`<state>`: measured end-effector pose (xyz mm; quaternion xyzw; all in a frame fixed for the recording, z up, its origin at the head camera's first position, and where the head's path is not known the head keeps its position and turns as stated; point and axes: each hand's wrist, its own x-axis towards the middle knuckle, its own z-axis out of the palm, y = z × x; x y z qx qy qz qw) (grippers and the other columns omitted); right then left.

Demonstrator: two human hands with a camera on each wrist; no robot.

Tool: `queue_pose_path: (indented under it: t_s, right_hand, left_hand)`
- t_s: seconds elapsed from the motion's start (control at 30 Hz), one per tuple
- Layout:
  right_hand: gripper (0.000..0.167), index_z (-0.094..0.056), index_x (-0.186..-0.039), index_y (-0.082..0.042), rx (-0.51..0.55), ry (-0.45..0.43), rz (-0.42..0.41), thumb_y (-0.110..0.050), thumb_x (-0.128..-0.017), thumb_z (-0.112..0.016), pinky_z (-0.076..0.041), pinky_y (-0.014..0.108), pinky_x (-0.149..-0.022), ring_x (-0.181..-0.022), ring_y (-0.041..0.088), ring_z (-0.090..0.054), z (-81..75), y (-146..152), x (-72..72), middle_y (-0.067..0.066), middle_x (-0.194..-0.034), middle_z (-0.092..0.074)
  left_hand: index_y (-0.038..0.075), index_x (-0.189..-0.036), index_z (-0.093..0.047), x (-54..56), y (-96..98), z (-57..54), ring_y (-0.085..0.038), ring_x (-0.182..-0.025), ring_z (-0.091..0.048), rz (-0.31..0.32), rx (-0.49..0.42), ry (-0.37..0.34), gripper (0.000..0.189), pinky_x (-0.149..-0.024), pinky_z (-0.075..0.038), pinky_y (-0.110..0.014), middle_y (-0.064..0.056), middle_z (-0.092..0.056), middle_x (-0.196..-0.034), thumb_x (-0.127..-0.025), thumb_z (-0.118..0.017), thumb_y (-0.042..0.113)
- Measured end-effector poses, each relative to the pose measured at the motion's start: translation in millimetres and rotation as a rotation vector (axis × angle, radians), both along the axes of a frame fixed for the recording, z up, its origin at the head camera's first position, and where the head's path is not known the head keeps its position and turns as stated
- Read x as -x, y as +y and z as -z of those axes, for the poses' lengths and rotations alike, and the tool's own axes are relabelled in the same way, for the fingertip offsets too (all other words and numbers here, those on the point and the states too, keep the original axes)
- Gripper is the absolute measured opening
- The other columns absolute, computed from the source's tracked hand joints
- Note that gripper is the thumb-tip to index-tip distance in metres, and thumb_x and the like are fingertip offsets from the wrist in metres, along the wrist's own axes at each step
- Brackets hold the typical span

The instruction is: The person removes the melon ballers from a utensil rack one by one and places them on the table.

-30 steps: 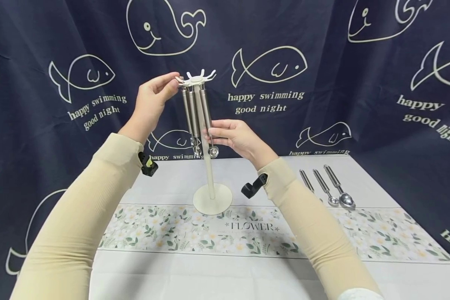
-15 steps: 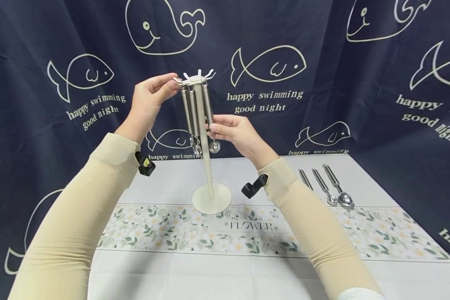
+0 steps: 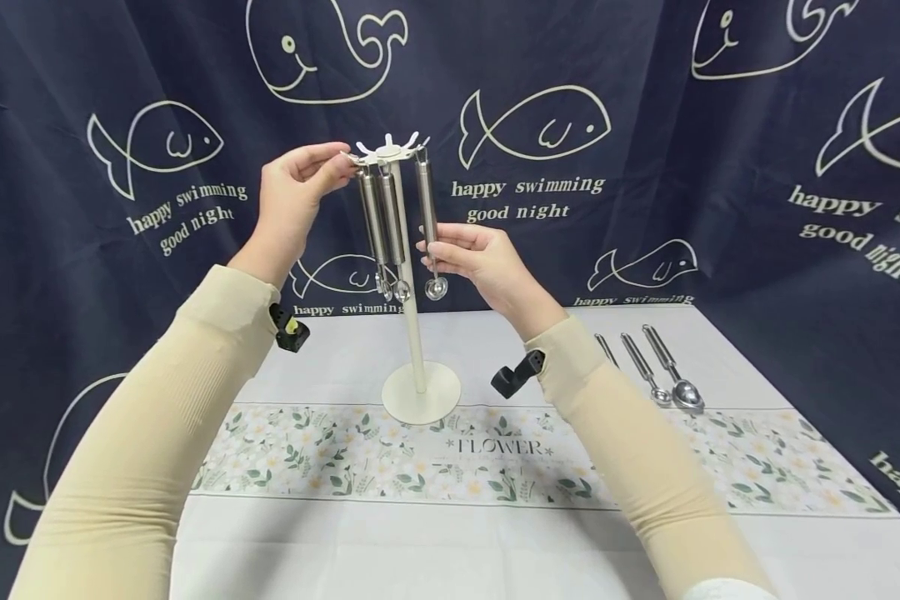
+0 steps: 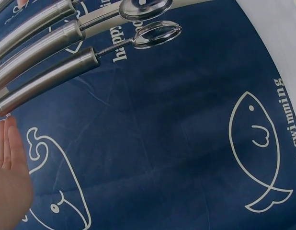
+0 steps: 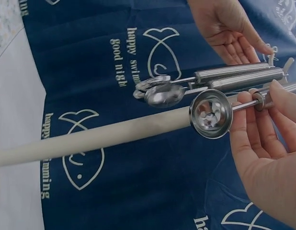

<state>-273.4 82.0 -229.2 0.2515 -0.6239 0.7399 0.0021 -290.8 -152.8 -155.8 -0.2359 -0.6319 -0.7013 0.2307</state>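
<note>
A pale rack (image 3: 414, 333) stands upright on a white desk (image 3: 307, 358), its round base (image 3: 422, 408) overlapping the edge of a flowered runner (image 3: 307, 450) that bears the word "FLOWER". The right hand (image 3: 483, 262) has a narrow grip, thumb and fingers pinching a metal scoop (image 3: 428, 200) near the lower end of its handle. That scoop hangs almost upright beside the pole, bowl down, its top end at the tip of one of the rack's hooks; whether it is fully hooked on cannot be told. The left hand (image 3: 296, 196) also has a narrow grip, thumb and finger pinching the tip of a hook on the other side. Just beside it, the hanging scoops (image 3: 395, 221) dangle close together from the rack, bowls down. Well apart, to the right, three loose scoops (image 3: 667, 362) lie on the desk, the nearest partly hidden by the right sleeve (image 3: 630, 458). Behind everything is a navy curtain (image 3: 645, 192) with whale and fish outlines.
</note>
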Motion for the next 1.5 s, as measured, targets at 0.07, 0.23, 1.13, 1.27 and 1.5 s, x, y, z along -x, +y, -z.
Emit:
queue_pose_path:
  t_s: [0.07, 0.23, 1.13, 1.27, 1.5]
  right_hand:
    - [0.037, -0.057, -0.126, 0.01, -0.003, 0.006, 0.007, 0.001, -0.091, -0.063, -0.056, 0.033, -0.092, -0.084, 0.012, -0.071, 1.7, 2.7, -0.2, 0.002, -0.097, -0.074]
    - [0.037, -0.057, -0.126, 0.009, 0.003, 0.013, 0.035, 0.001, -0.091, -0.063, -0.057, 0.032, -0.09, -0.084, 0.013, -0.071, 6.8, 12.1, 0.7, 0.002, -0.096, -0.074]
    - [0.04, -0.052, -0.13, 0.01, -0.019, -0.103, 0.199, -0.001, -0.093, -0.062, -0.058, 0.025, -0.082, -0.082, 0.012, -0.07, 16.7, 60.4, 3.2, -0.001, -0.091, -0.073]
    - [0.042, -0.051, -0.132, 0.008, -0.029, -0.116, 0.214, -0.004, -0.093, -0.062, -0.058, 0.024, -0.083, -0.084, 0.013, -0.07, 18.4, 70.0, 3.3, -0.001, -0.093, -0.073]
    - [0.045, -0.047, -0.135, 0.009, 0.008, -0.163, 0.198, -0.004, -0.094, -0.061, -0.057, 0.023, -0.083, -0.084, 0.013, -0.07, 25.1, 81.6, 4.2, -0.001, -0.092, -0.073]
  left_hand:
    - [-0.006, -0.109, -0.068, -1.0, 1.2, 0.1, -0.01, -0.081, -0.07, -0.001, -0.011, 0.005, 0.028, -0.085, -0.056, -0.021, 0.001, -0.074, -0.085, -0.084, -0.075, 0.005]
    - [-0.003, -0.104, -0.069, -1.8, 2.4, 1.1, -0.009, -0.082, -0.069, -0.015, -0.009, 0.021, 0.024, -0.085, -0.055, -0.02, 0.002, -0.073, -0.087, -0.082, -0.076, 0.005]
    - [0.007, -0.097, -0.069, -8.6, 8.6, 1.5, -0.007, -0.082, -0.065, -0.163, 0.081, 0.01, 0.02, -0.085, -0.052, -0.018, 0.007, -0.07, -0.085, -0.081, -0.08, 0.015]
    - [0.002, -0.119, -0.065, -8.5, 7.4, 0.2, -0.008, -0.097, -0.064, -0.142, 0.113, -0.004, 0.039, -0.096, -0.05, -0.021, -0.002, -0.069, -0.106, -0.083, -0.077, 0.014]
    - [0.005, -0.134, -0.057, -7.4, 5.7, 2.2, -0.007, -0.11, -0.062, -0.146, 0.229, -0.074, 0.05, -0.104, -0.046, -0.024, -0.005, -0.064, -0.121, -0.089, -0.071, 0.024]
